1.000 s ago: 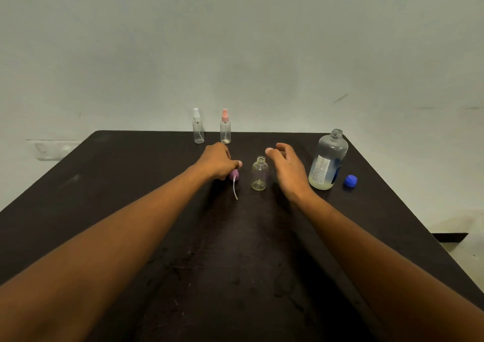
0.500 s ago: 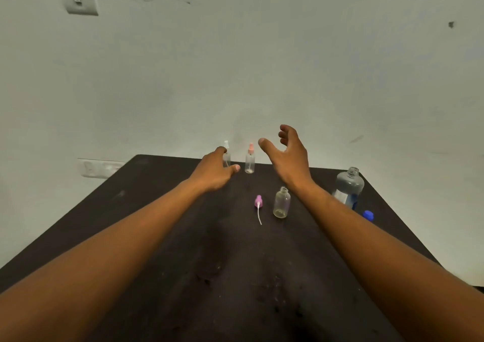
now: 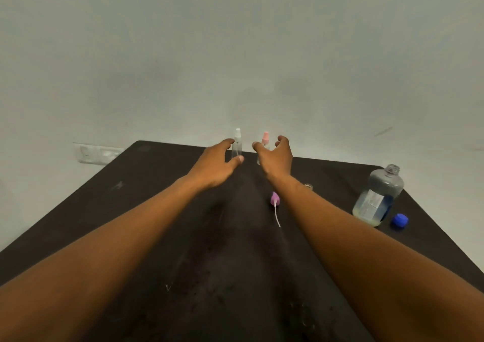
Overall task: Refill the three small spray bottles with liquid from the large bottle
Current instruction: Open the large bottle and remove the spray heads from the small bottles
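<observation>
Two small clear spray bottles stand at the table's far edge: one with a white top (image 3: 237, 143) and one with a pink top (image 3: 265, 140). My left hand (image 3: 217, 164) is spread open around the white-topped bottle, holding nothing. My right hand (image 3: 275, 158) is open in front of the pink-topped one, partly hiding it. A purple sprayer head with its tube (image 3: 275, 203) lies on the table. Behind my right forearm only the neck of the third, uncapped small bottle (image 3: 309, 185) shows. The large uncapped bottle (image 3: 377, 197) stands at the right.
A blue cap (image 3: 399, 220) lies beside the large bottle near the right edge of the dark table (image 3: 157, 184). A pale wall rises just behind the table, with a wall socket (image 3: 98, 153) at the left.
My left hand let go of the purple sprayer head, which now lies on the table. Both hands moved forward from the uncapped small bottle to the two bottles at the far edge.
</observation>
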A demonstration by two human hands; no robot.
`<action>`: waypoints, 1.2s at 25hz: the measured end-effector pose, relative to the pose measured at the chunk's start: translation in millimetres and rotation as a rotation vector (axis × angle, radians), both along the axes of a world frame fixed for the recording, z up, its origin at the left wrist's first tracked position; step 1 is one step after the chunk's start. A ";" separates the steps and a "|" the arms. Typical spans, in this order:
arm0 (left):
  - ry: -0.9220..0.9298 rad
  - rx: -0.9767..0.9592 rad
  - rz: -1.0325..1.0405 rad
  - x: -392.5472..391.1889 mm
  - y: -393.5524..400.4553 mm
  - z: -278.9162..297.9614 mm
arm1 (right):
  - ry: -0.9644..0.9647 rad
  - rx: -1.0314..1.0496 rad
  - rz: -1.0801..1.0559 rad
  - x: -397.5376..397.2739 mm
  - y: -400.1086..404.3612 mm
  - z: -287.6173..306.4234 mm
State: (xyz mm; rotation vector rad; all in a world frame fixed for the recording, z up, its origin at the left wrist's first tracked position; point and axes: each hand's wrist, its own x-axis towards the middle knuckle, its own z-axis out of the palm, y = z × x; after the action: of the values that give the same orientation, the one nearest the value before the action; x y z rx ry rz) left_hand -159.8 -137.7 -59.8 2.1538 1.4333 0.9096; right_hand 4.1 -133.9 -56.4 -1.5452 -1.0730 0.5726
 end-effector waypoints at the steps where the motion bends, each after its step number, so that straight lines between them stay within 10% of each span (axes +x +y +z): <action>1: -0.019 0.007 -0.004 1.7 6.4 -3.7 | 0.015 -0.015 -0.025 0.1 12.1 -8.0; 15: -0.077 0.088 0.014 1.7 65.2 -49.0 | 0.065 -0.183 -0.203 -3.6 123.9 -56.1; 30: -0.067 0.120 0.034 -8.3 -5.6 9.1 | 0.031 -0.054 -0.012 -24.0 19.7 -21.3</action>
State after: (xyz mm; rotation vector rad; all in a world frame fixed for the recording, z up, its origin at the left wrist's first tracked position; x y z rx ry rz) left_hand -168.1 -143.4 -50.7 2.1677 1.4201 1.0964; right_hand -19.9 -114.2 -77.7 -1.5834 -1.0315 0.6204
